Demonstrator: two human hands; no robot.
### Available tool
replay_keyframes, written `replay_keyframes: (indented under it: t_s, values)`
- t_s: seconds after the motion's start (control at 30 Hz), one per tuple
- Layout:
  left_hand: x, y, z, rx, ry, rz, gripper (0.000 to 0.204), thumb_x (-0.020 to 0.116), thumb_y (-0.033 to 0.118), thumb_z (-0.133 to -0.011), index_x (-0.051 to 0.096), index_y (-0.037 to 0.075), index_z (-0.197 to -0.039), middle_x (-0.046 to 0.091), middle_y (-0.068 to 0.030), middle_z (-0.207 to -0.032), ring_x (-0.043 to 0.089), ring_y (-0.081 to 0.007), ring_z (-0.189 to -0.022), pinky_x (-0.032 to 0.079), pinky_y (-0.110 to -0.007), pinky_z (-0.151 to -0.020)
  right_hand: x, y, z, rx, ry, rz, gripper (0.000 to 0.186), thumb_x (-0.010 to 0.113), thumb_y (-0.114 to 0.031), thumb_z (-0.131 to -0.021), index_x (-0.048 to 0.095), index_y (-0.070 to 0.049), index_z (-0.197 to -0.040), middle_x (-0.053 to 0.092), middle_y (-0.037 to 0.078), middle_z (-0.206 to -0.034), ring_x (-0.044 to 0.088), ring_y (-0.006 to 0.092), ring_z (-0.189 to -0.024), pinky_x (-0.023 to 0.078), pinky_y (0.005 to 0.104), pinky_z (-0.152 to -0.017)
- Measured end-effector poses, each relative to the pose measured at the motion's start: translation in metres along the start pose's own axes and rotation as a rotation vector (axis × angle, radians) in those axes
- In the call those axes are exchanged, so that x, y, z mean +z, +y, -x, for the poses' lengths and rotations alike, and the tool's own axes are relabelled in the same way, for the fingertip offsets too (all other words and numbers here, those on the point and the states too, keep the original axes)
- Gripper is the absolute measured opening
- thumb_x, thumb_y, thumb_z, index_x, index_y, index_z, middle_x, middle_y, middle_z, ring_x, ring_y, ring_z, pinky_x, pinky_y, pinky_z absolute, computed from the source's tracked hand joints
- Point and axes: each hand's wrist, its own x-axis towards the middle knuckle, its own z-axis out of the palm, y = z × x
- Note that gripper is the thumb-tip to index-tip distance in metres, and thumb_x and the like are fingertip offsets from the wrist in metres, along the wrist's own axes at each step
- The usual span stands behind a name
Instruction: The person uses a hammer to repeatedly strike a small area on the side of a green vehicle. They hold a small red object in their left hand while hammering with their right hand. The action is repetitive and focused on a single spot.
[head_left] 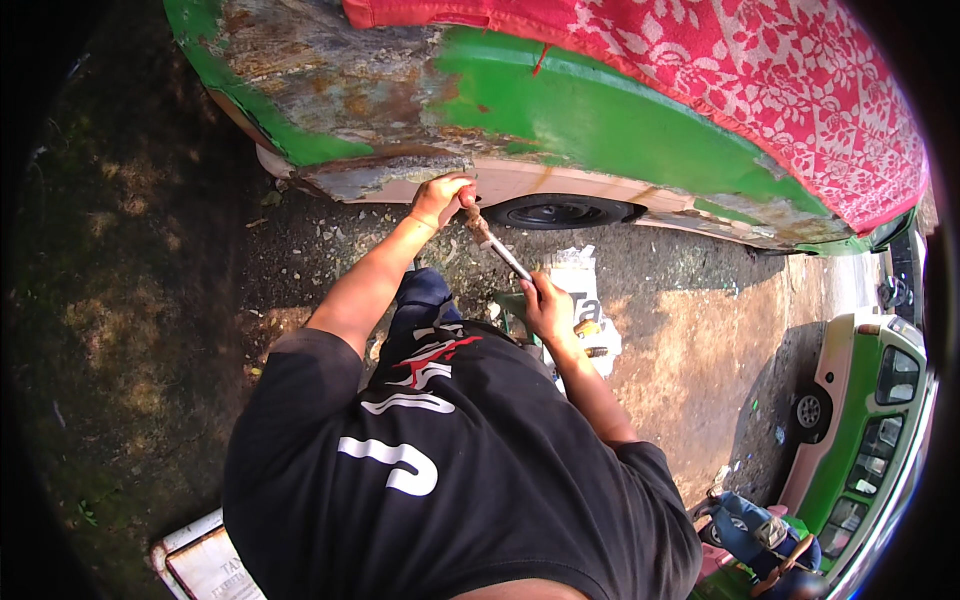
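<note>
My right hand (548, 308) is closed round the near end of a hammer-like tool (508, 258) with a silver shaft. The shaft slants up and left to a brownish, worn end beside my left hand (438, 200). My left hand is raised close to the vehicle's lower side panel, its fingers curled together. A small reddish rounded piece (467, 196) shows at its fingertips; what it belongs to I cannot make out. Just beyond both hands stands the green and pale pink vehicle (560, 90), its paint stripped to grey and rusty metal on the left.
A red and white floral cloth (770, 100) covers the vehicle's upper right. Its dark wheel (560, 211) sits low beside my hands. A white printed sack (575, 272) lies on the ground by my right hand. At right are another green van (868, 440) and a person (750, 530).
</note>
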Motion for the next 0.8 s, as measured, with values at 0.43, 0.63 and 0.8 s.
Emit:
replay_keyframes:
  t_s: [0.43,0.63,0.8]
  values:
    - [-0.005,0.017,-0.027,-0.074,0.031,-0.300,0.010,0.057,0.005,-0.086,0.065,0.006,-0.091,0.067,-0.0072,-0.085,0.064,-0.0169,-0.082,0.048,-0.030,-0.074,-0.004,-0.028,-0.017,0.115,0.030,-0.147,0.021,0.060,-0.025,-0.094,0.064,-0.005,-0.101,0.062,0.017,-0.068,0.063,0.0337,-0.061,0.046,0.0406,-0.055]
    - [-0.023,0.040,-0.051,-0.424,0.125,-0.276,0.010,0.071,0.007,-0.084,0.066,-0.001,-0.088,0.070,-0.0040,-0.088,0.064,-0.0118,-0.085,0.050,-0.029,-0.080,0.018,0.016,-0.018,0.242,0.022,-0.099,0.031,0.055,-0.029,-0.098,0.065,0.000,-0.095,0.055,0.007,-0.060,0.051,0.0149,-0.055,0.040,0.0317,-0.053]
    - [-0.037,0.037,-0.019,-0.289,0.176,-0.195,0.014,0.073,0.004,-0.082,0.071,0.004,-0.095,0.072,-0.0041,-0.096,0.065,-0.0116,-0.090,0.051,-0.027,-0.083,0.013,0.037,0.004,0.291,0.114,-0.432,0.024,0.053,-0.026,-0.100,0.061,-0.005,-0.091,0.038,-0.009,-0.058,0.031,0.0023,-0.052,0.024,0.0224,-0.047]
